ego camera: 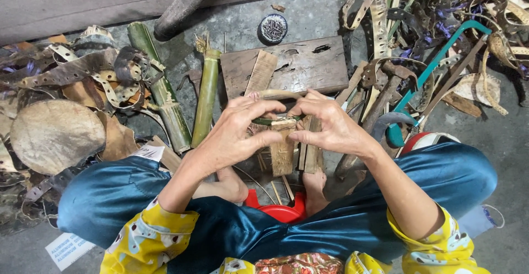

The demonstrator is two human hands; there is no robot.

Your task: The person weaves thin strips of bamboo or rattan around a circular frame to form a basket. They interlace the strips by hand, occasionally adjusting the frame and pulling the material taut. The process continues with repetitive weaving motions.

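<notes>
My left hand (237,133) and my right hand (328,125) meet in front of me, both pinching a small bamboo piece (283,123) with a thin green strip (265,122) running through it. A curved pale bamboo strip (278,93) arches just above my fingers. Below the hands several split bamboo slats (284,155) lie on the floor between my bare feet. A worn wooden block (297,64) lies just beyond my hands.
Green bamboo stalks (206,97) lie to the left. Piles of punched leather scraps (88,75) sit left and upper right. A teal-framed hacksaw (435,70) and a hammer (380,106) lie right. A round tin of nails (273,28) sits beyond the block. A red stool (281,210) is under me.
</notes>
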